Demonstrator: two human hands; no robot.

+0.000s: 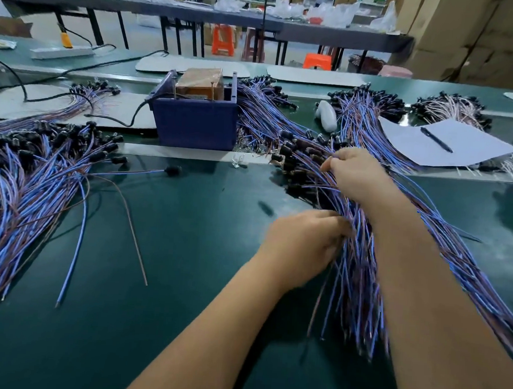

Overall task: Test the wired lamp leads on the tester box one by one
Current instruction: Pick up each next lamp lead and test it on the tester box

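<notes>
Head view of a dark green work surface (158,278), described left to right. At the far left lies a large heap of blue and brown wired lamp leads with black caps (22,184), caps towards the far side and bare wire ends fanned towards the viewer. Just beside it, apart from the heap, one single lead (110,184) lies alone, its black cap pointing right and its blue and brown wires splayed across the surface.

At centre rear stands an open-topped dark blue plastic tester box (196,120); inside it sits a brown rectangular block (201,82) with upright metal pins beside it, and a black power cable (73,102) runs from the box's left wall off to the left.

Right of the box, a second dense heap of the same leads (349,276) runs from the rear to the near edge. The left hand (303,246) has its fingers curled into this heap's wires at mid-length, gripping a bunch. The right hand (356,177), farther back, pinches wires near the black caps; how many it holds cannot be told.

Beyond lie a white oval object (326,115), further bundles of leads, and a white paper sheet (447,144) bearing a black pen (436,140).
</notes>
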